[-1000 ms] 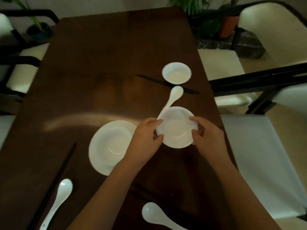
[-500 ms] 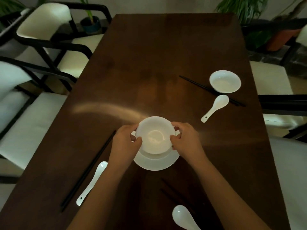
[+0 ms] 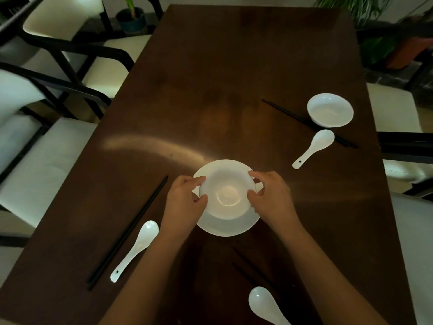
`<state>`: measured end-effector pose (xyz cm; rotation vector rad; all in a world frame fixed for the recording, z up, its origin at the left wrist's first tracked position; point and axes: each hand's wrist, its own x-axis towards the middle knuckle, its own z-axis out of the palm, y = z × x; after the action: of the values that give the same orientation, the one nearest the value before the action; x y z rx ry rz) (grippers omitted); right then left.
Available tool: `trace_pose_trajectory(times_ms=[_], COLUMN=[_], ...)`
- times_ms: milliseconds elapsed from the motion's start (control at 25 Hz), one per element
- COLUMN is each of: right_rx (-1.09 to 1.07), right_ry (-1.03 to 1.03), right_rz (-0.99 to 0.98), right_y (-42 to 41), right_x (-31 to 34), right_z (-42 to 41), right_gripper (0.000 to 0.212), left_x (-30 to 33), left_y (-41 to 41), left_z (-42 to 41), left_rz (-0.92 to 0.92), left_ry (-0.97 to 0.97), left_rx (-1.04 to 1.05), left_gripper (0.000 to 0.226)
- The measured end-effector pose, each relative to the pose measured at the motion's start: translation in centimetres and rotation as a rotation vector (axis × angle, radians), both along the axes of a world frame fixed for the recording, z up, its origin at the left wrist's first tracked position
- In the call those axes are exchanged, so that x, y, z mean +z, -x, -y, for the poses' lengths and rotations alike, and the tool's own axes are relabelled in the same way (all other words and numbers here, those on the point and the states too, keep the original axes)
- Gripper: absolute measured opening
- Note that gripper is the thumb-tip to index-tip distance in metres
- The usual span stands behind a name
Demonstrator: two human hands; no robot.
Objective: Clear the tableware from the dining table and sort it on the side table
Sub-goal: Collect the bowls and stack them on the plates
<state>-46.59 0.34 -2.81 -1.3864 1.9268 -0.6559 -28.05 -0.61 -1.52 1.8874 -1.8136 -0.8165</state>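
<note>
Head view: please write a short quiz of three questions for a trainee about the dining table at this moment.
1. True or false: both hands grip the bowl that sits on the plate.
2. How many white spoons are in view?
3. Which lies nearest the far bowl? A. left chopsticks B. right spoon C. near spoon

Key: 1. True: left hand and right hand pinch its rim. 2. Three, with the left spoon. 3. B

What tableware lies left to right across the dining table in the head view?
Left chopsticks → left spoon → bowl on the plate, held by both hands → near spoon → right spoon → far bowl.
</note>
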Motion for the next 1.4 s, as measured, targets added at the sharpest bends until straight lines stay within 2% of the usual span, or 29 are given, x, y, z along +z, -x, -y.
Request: trace_pose_trajectory(times_ms=[240, 400, 520, 600, 680, 840, 1040, 1160, 1240, 1400], right_rx=[0.015, 0.039, 0.052, 0.077, 0.105, 0.054, 0.035, 0.015, -0.016, -0.121], right_ry=[0.000, -0.023, 0.073, 0.194, 0.311, 0.453, 0.221, 0.131, 0.061, -0.075], right_rz=[-0.037, -0.023, -0.068, -0.170, -0.357, -0.667, -0.831, -0.841, -0.783, -0.496], right_y=[0.3, 0.8, 2.2, 3.7, 5.8, 12.6, 19.5, 22.6, 23.6, 24.2], right_x=[-0.2, 0.6, 2.5, 4.1, 5.6, 7.6, 5.9, 3.4, 1.7, -1.0], right_z=[-0.2, -0.1, 0.3, 0.7, 1.4, 4.9, 10.5, 13.2, 14.4, 15.6], right_gripper=[0.041, 0.039, 0.032, 0.030, 0.030, 0.029, 0.034, 0.037, 0.038, 0.043], left_x=[-0.1, 0.5, 2.2, 3.6, 4.7, 6.2, 5.2, 2.8, 1.3, -1.2], left_y=[-0.1, -0.2, 1.4, 3.7, 6.7, 13.8, 20.7, 24.1, 25.7, 27.4], left_z=[0.0, 0.2, 1.5, 3.1, 5.3, 11.6, 18.7, 21.6, 22.7, 23.2], left_rz=[-0.063, 0.011, 0.036, 0.072, 0.136, 0.351, 0.478, 0.563, 0.588, 0.555], left_ry=[0.014, 0.058, 0.162, 0.234, 0.324, 0.470, 0.458, 0.422, 0.353, 0.153], left_rx=[0.003, -0.026, -0.139, -0.304, -0.490, -0.744, -0.839, -0.901, -0.907, -0.890], left_gripper=[0.039, 0.037, 0.031, 0.030, 0.034, 0.043, 0.046, 0.043, 0.044, 0.044])
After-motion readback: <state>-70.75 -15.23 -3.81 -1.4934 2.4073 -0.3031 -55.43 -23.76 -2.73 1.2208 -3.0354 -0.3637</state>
